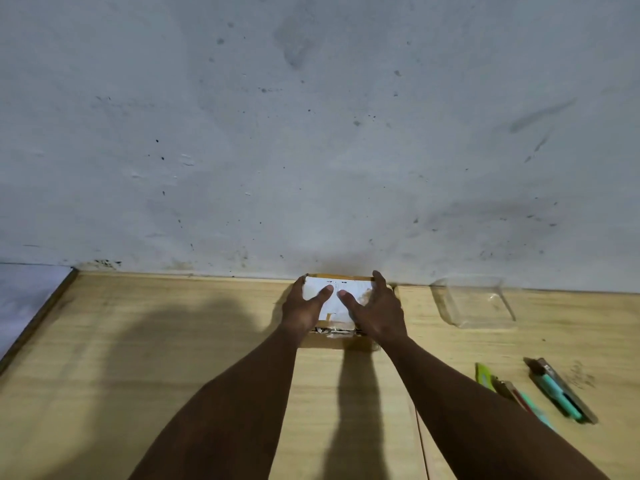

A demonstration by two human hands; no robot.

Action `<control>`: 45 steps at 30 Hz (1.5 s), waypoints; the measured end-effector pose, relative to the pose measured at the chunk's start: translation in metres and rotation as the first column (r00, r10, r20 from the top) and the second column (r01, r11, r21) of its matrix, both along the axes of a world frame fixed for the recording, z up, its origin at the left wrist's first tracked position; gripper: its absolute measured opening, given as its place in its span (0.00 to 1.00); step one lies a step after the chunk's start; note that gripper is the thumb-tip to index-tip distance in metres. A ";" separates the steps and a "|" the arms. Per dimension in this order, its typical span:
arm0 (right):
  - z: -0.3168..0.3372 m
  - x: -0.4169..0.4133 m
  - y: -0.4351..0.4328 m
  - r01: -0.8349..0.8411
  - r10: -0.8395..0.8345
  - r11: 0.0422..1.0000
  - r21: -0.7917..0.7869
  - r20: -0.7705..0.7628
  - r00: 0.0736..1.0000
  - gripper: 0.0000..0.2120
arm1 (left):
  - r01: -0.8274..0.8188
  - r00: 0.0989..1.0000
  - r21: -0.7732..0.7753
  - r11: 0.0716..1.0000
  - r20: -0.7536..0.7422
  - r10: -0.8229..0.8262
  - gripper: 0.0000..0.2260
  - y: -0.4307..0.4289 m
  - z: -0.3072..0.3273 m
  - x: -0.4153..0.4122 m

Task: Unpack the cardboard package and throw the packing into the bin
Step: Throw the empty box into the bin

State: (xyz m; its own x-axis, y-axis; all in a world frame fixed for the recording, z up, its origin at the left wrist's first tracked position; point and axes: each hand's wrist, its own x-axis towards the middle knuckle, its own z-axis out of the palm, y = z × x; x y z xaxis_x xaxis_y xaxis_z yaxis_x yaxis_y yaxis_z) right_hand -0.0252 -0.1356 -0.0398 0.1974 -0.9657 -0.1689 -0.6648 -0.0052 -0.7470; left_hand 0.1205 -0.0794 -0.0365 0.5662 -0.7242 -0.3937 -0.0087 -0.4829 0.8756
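Note:
A small cardboard package (336, 308) with a white label on top lies on the wooden table (173, 341), close to the wall. My left hand (304, 308) clasps its left side, thumb resting on the label. My right hand (375, 308) clasps the right side, thumb also on top. Torn tape and paper show at the package's near edge. No bin is in view.
A clear plastic container (476, 303) stands to the right of the package by the wall. Two utility knives lie at the right: a teal one (559, 389) and a yellow-tipped one (509, 389). The grey wall (311, 133) rises directly behind the table.

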 end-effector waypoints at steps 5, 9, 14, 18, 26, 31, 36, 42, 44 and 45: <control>0.020 -0.003 0.006 0.024 -0.024 0.999 -0.040 -0.006 1.000 0.46 | 0.034 0.999 -0.022 0.999 0.028 -0.033 0.32 0.002 0.021 -0.003; 0.044 -0.011 0.020 0.059 -0.060 0.997 -0.052 -0.011 0.998 0.47 | 0.054 0.998 -0.040 0.998 0.023 -0.053 0.32 0.011 0.044 -0.008; 0.078 -0.027 0.064 0.111 -0.112 0.991 -0.075 -0.004 0.994 0.47 | 0.080 0.997 -0.101 0.992 0.001 -0.080 0.31 0.045 0.075 -0.020; 0.095 -0.051 0.114 0.139 -0.144 0.987 -0.085 -0.051 0.988 0.47 | 0.141 0.990 -0.081 0.987 0.003 -0.141 0.31 0.091 0.084 -0.042; 0.100 -0.111 0.228 0.177 -0.179 0.984 -0.032 -0.114 0.977 0.48 | 0.218 0.976 -0.015 0.976 -0.025 -0.218 0.31 0.195 0.090 -0.102; 0.082 -0.156 0.309 0.180 -0.171 0.983 0.035 -0.189 0.967 0.48 | 0.232 0.973 0.062 0.971 -0.008 -0.232 0.33 0.274 0.067 -0.146; 0.029 -0.196 0.387 0.189 -0.159 0.976 0.108 -0.240 0.958 0.46 | 0.223 0.973 0.145 0.964 -0.090 -0.211 0.33 0.352 0.013 -0.189; -0.065 -0.217 0.423 0.168 -0.080 0.955 0.244 -0.333 0.940 0.44 | 0.198 0.977 0.319 0.927 -0.144 -0.159 0.31 0.401 -0.083 -0.213; -0.105 -0.219 0.426 0.165 -0.055 0.941 0.296 -0.346 0.937 0.45 | 0.201 0.976 0.377 0.904 -0.157 -0.151 0.32 0.405 -0.120 -0.215; -0.128 -0.219 0.427 0.166 -0.049 0.931 0.325 -0.339 0.940 0.46 | 0.203 0.976 0.399 0.894 -0.156 -0.152 0.32 0.406 -0.139 -0.215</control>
State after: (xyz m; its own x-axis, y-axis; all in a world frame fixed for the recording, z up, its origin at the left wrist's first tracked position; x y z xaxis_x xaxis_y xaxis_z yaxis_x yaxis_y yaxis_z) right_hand -0.2440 0.2916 -0.1676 -0.0250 -0.8479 -0.5296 -0.8493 0.2975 -0.4361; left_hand -0.0947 0.3265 -0.1758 0.3744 -0.5676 -0.7333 -0.0375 -0.7994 0.5996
